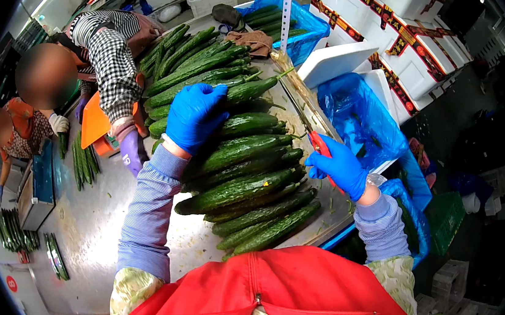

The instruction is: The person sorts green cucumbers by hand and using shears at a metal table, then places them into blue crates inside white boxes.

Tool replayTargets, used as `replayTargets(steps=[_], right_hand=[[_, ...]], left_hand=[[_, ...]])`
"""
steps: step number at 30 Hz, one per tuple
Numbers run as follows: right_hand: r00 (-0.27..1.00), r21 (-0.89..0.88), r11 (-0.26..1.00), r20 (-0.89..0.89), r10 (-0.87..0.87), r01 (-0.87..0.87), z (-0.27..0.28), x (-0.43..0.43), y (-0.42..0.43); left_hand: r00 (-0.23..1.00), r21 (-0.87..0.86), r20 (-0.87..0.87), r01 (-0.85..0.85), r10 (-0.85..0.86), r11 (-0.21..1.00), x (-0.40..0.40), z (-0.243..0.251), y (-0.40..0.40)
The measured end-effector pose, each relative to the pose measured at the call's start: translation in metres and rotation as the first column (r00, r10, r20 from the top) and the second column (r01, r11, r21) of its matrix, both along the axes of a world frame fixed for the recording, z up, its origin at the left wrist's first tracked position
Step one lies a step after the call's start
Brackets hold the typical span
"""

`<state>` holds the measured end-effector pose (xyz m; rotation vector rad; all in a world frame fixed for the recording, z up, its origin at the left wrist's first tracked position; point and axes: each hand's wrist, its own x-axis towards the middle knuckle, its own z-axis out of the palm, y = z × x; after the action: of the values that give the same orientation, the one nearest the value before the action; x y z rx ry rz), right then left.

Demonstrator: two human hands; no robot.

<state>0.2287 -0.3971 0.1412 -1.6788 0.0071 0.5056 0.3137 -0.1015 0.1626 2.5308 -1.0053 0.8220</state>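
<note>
My left hand (196, 117), in a blue glove, grips a dark green cucumber (252, 89) whose stem points up and right. Its lower end is hidden behind my hand. More cucumbers lie side by side below it, such as a cucumber (244, 189) with a small yellow spot. My right hand (341, 167), gloved in blue too, holds red-handled scissors (321, 144). The blades reach up and left toward the table's edge, short of the held cucumber's stem. Whether the blades are apart is too blurred to tell.
Cucumbers cover much of the metal table (86, 241). Beyond the right edge stands a foam box lined with blue plastic (355, 103). A perforated metal post (286, 13) rises at the far edge. Left, a co-worker's purple-gloved hand (133, 152) is near an orange scale (97, 120).
</note>
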Motion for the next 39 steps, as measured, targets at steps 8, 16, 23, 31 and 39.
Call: replayTargets(steps=[8, 16, 23, 31, 39], right_hand=[[1.0, -0.006, 1.0, 0.008, -0.028, 0.028, 0.001, 0.004, 0.006], [0.994, 0.093, 0.996, -0.111, -0.005, 0.015, 0.009, -0.015, 0.001], [0.929, 0.163, 0.981, -0.334, 0.158, -0.108, 0.027, -0.008, -0.008], [0.928, 0.106, 0.987, -0.343, 0.147, -0.117, 0.027, -0.008, -0.007], [0.929, 0.13, 0.984, -0.334, 0.157, -0.12, 0.02, -0.011, -0.005]], left_hand=[[1.0, 0.006, 0.014, -0.001, 0.001, 1.0, 0.0, 0.001, 0.002], [1.0, -0.102, -0.01, -0.028, 0.027, 0.994, 0.0, -0.008, 0.007], [0.998, -0.29, -0.032, -0.068, 0.061, 0.955, 0.001, -0.017, 0.016], [0.995, -0.265, -0.03, -0.1, 0.095, 0.959, -0.002, -0.016, 0.012], [0.998, -0.275, 0.008, -0.063, 0.068, 0.959, 0.001, -0.017, 0.014]])
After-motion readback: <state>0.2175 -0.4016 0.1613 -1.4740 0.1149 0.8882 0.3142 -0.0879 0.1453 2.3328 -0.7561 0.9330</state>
